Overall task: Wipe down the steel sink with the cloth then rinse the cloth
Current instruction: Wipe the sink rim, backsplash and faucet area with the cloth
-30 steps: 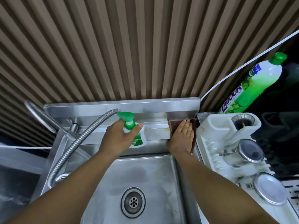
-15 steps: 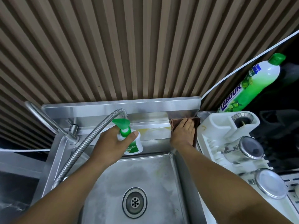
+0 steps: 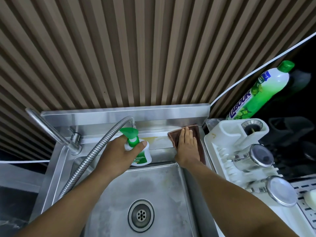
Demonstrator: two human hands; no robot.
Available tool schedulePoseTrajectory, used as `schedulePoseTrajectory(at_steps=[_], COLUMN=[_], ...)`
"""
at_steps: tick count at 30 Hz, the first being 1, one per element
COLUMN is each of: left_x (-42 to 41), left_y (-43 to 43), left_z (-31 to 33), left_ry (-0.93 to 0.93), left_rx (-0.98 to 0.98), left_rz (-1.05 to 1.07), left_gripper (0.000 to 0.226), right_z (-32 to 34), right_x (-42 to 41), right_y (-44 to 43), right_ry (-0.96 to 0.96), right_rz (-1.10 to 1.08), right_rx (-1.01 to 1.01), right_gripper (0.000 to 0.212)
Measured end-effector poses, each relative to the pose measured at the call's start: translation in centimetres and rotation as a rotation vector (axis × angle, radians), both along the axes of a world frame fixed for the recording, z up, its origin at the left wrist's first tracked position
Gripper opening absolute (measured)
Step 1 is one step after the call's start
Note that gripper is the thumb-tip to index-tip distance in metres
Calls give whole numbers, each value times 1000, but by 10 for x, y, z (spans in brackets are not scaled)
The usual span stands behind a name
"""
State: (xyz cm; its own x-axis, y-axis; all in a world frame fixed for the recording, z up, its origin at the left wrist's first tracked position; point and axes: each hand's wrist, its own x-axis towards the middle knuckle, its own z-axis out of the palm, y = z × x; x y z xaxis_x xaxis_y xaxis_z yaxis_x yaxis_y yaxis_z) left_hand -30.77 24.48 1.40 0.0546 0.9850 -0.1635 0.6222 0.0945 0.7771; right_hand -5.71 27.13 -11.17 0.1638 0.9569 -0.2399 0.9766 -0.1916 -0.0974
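Observation:
The steel sink (image 3: pixel 109 199) fills the lower middle, with a round drain (image 3: pixel 141 215) in its basin. A brown cloth (image 3: pixel 196 132) lies flat on the sink's back ledge at the right corner. My right hand (image 3: pixel 187 145) presses on the cloth with straight fingers. My left hand (image 3: pixel 119 155) grips a small white pump bottle with a green top (image 3: pixel 136 151), held upright over the back ledge. A yellowish stain (image 3: pixel 153 138) shows on the ledge between the bottle and the cloth.
A flexible metal hose (image 3: pixel 89 159) arcs from the lower left to the back ledge. A steel tap (image 3: pixel 51 132) stands at the left. At the right a white rack (image 3: pixel 222 144) holds steel cups (image 3: pixel 259 157), with a tall green detergent bottle (image 3: pixel 261 91) behind.
My left hand has moved the pump bottle a little left and nearer. My right hand stays pressed on the cloth in the right corner, its fingers reaching slightly further back.

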Motion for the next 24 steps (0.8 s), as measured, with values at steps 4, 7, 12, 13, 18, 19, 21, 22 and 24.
schedulePoseTrajectory(at_steps=[4,7,12,13,18,19,21,22,24], left_x=[-3,-6,-13,-13,-17,-17,-18,-18,-19], left_y=[-3,-5,-8,-9,-11,-11,-12,-12,-13], left_z=[4,5,2,2,-1,-1,-1,-1,-1], left_ry=[-20,-23,-11,-8,-8,-5,-2,-6,-21], left_rx=[7,28,21,21,22,26,35,37,35], left_rz=[0,5,20,19,25,28,28,28,33], left_gripper=[14,12,18,18,19,21,23,22,21], right_z=[0,-2,0,2,10,9,5,3,1], right_x=[-18,-34,-51,-54,-76,-81,-90,-95,-102], right_y=[-7,-9,2,2,3,3,5,6,7], right_ry=[33,178,507,545,709,716,678,651,656], right_rz=[39,19,-199,-215,-187,-149,-69,-50,-55], right_rx=[8,86,222,218,231,223,203,196,193], right_gripper=[106,92,67,69,60,59,56,55,61])
